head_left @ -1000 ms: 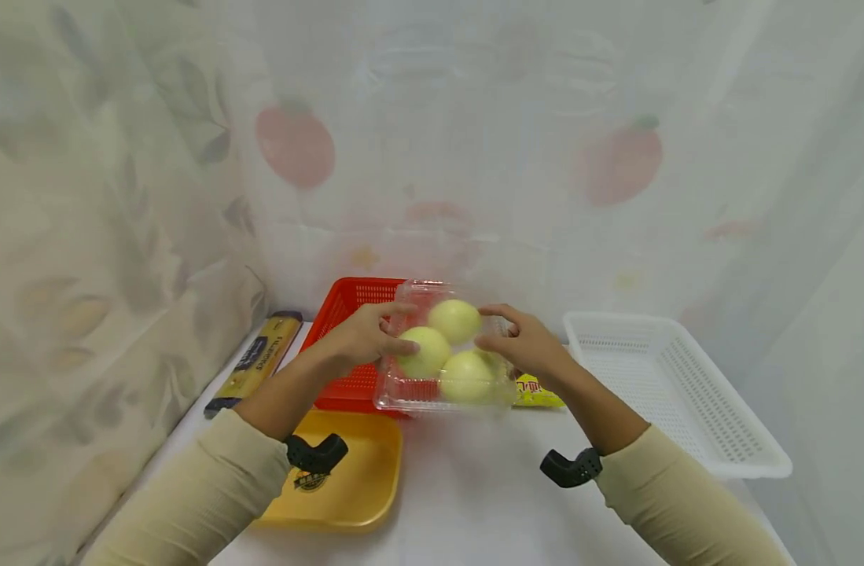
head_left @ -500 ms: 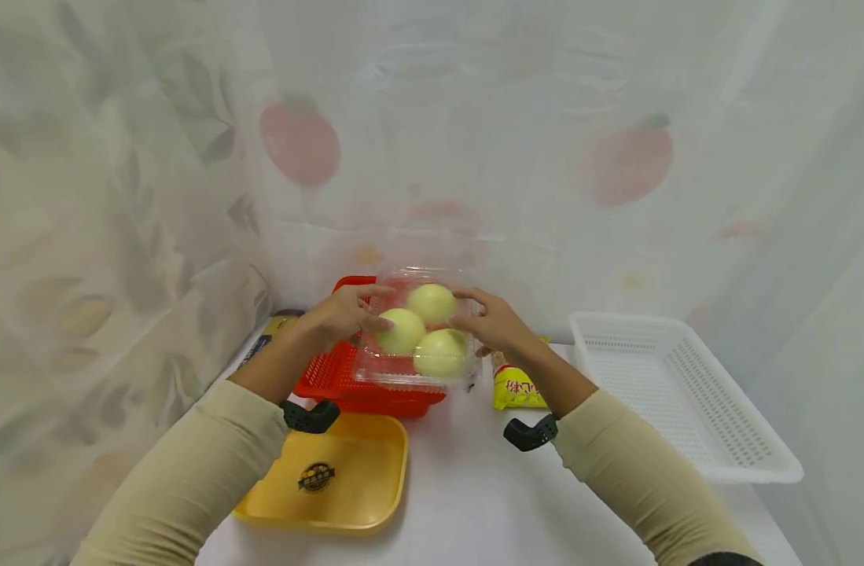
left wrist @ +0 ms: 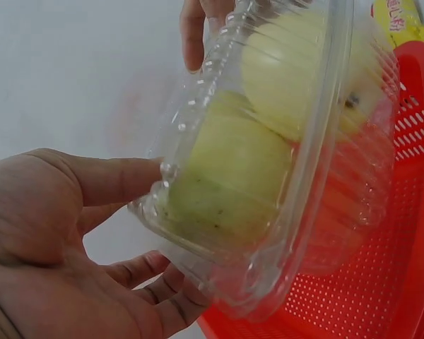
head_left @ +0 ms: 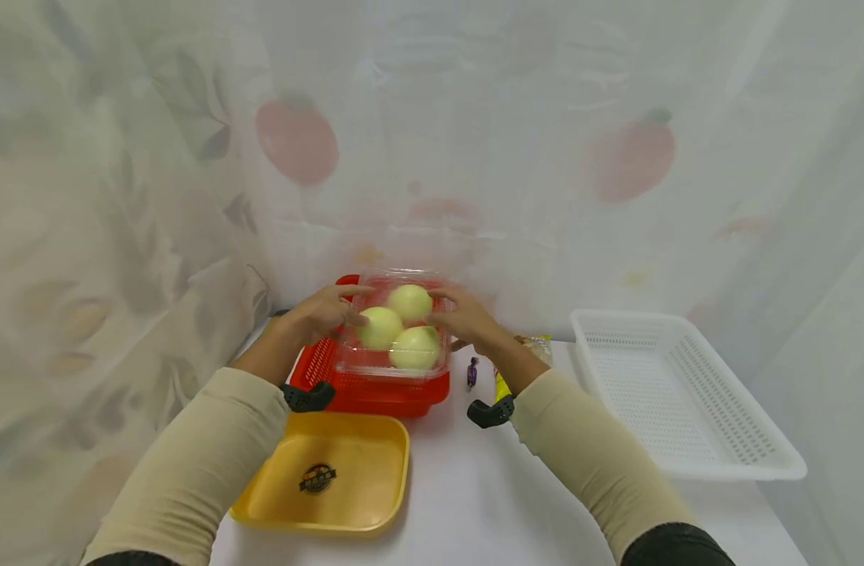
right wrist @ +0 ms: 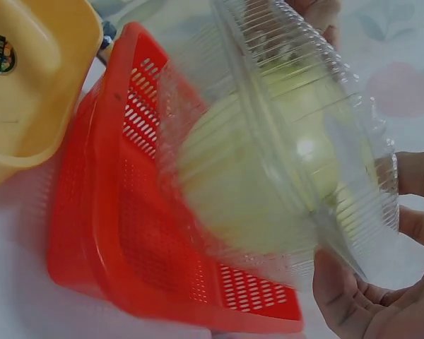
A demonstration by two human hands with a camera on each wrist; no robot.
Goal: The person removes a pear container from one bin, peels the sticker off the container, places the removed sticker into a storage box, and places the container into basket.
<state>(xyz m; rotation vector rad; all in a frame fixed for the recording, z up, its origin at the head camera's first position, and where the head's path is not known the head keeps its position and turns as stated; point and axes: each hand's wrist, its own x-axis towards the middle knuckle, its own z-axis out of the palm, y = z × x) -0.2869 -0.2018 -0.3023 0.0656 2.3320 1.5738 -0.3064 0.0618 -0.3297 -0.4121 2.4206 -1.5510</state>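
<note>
Clamshell box (head_left: 392, 330) of three pale fruits moved leftward, now over red basket (head_left: 318, 369) at worktop's back-left | left hand (head_left: 318, 313), right hand (head_left: 467, 318) each gripped one side | placement apparently imminent.

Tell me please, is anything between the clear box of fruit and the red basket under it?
Nothing visible. Both hands, left hand and right hand, hold the clear box just over the red basket, and the wrist views show only bare red mesh beneath it.

A clear plastic clamshell (right wrist: 304, 141) of pale green fruit (right wrist: 268, 176) fills the centre, the right hand (right wrist: 371, 282) gripping it lower right, above a red basket (right wrist: 127, 212); yellow tray (right wrist: 28, 78) upper left.
</note>
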